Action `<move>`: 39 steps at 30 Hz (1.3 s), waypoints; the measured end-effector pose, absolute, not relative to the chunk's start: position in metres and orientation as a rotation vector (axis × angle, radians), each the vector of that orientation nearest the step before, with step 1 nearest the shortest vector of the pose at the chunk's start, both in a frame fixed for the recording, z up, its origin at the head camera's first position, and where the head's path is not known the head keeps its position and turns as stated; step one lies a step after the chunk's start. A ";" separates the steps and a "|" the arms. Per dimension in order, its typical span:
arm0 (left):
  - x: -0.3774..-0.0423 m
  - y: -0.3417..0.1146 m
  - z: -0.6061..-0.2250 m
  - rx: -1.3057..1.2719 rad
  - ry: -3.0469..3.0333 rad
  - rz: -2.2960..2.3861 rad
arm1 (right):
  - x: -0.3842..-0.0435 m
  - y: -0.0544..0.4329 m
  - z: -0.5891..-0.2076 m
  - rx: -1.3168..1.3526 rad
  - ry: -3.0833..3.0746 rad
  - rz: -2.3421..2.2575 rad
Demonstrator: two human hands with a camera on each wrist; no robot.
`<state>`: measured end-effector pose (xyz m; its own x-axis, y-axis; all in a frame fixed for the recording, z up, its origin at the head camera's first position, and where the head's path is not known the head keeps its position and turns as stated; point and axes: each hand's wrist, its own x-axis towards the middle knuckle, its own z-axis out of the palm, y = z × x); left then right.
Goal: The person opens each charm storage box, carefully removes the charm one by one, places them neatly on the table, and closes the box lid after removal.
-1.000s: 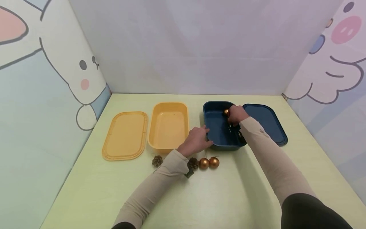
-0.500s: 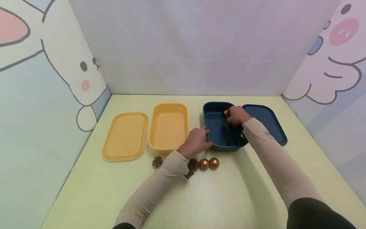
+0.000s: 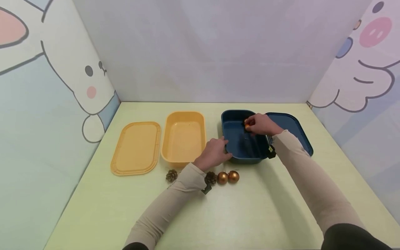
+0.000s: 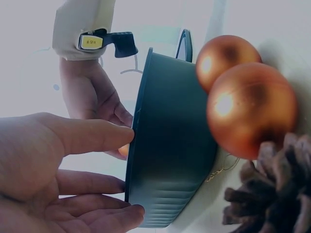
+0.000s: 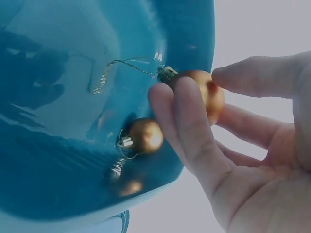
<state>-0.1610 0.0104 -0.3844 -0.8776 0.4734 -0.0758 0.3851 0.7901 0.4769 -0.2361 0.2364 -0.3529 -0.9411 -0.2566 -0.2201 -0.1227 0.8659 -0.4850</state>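
My right hand [image 3: 264, 125] reaches into the dark blue box [image 3: 245, 160] and pinches a copper-coloured Christmas bauble [image 5: 214, 99] between thumb and fingers. That bauble's gold string lies on the box wall in the right wrist view. Beside it, a second bauble [image 5: 147, 136] rests inside the box. My left hand [image 3: 212, 154] touches the box's left rim, its fingers fairly straight and spread. Close to that hand, two more copper baubles [image 3: 233, 176] lie on the table, next to a pine cone [image 3: 210, 178].
Left of the blue box stands a yellow box [image 3: 184, 139], with its yellow lid [image 3: 135, 148] beside it. A blue lid [image 3: 292, 130] lies to the right. Another pine cone [image 3: 171, 175] is in front of the yellow box. The left forearm hides part of the table.
My right wrist has shifted a little to the right and the hand has turned, so the bauble in its fingers shows more. The left hand stays on the rim.
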 end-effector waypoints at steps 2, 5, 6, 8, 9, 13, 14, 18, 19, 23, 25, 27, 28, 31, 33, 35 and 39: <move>-0.161 0.011 -0.384 0.672 2.788 0.667 | -0.234 0.238 -0.353 -0.300 2.751 -0.709; -0.162 0.011 -0.384 0.668 2.780 0.670 | -0.228 0.239 -0.351 -0.328 2.744 -0.729; -0.162 0.011 -0.384 0.671 2.781 0.668 | -0.226 0.239 -0.350 -0.337 2.748 -0.729; -0.163 0.011 -0.385 0.677 2.786 0.664 | -0.221 0.239 -0.347 -0.342 2.754 -0.740; -0.163 0.011 -0.385 0.681 2.785 0.668 | -0.219 0.239 -0.346 -0.341 2.757 -0.749; -0.164 0.011 -0.386 0.700 2.795 0.655 | -0.209 0.240 -0.344 -0.341 2.793 -0.750; -0.164 0.011 -0.386 0.702 2.795 0.655 | -0.206 0.240 -0.344 -0.339 2.800 -0.751; -0.165 0.011 -0.387 0.699 2.788 0.661 | -0.196 0.243 -0.346 -0.367 2.861 -0.723; -0.165 0.011 -0.387 0.699 2.789 0.658 | -0.193 0.243 -0.347 -0.384 2.878 -0.721; -0.166 0.011 -0.387 0.697 2.781 0.674 | -0.181 0.244 -0.350 -0.439 2.922 -0.777; -0.166 0.011 -0.387 0.705 2.791 0.666 | -0.175 0.246 -0.351 -0.445 2.924 -0.834; -0.167 0.011 -0.387 0.706 2.792 0.675 | -0.169 0.247 -0.352 -0.446 2.933 -0.876; -0.167 0.011 -0.387 0.706 2.795 0.675 | -0.166 0.247 -0.352 -0.445 2.937 -0.894; -0.167 0.011 -0.386 0.690 2.781 0.689 | -0.159 0.248 -0.355 -0.458 2.962 -0.902; -0.167 0.011 -0.386 0.678 2.778 0.687 | -0.154 0.248 -0.357 -0.469 2.966 -0.920; -0.166 0.011 -0.386 0.672 2.777 0.681 | -0.148 0.248 -0.359 -0.489 2.974 -0.932; -0.165 0.011 -0.386 0.666 2.776 0.684 | -0.138 0.247 -0.363 -0.554 3.007 -0.945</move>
<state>-0.1651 0.0114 -0.3860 -0.8769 0.4723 -0.0890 0.3768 0.7907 0.4826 -0.1379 0.2471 -0.3630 -0.9384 -0.3074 0.1576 -0.3423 0.7659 -0.5442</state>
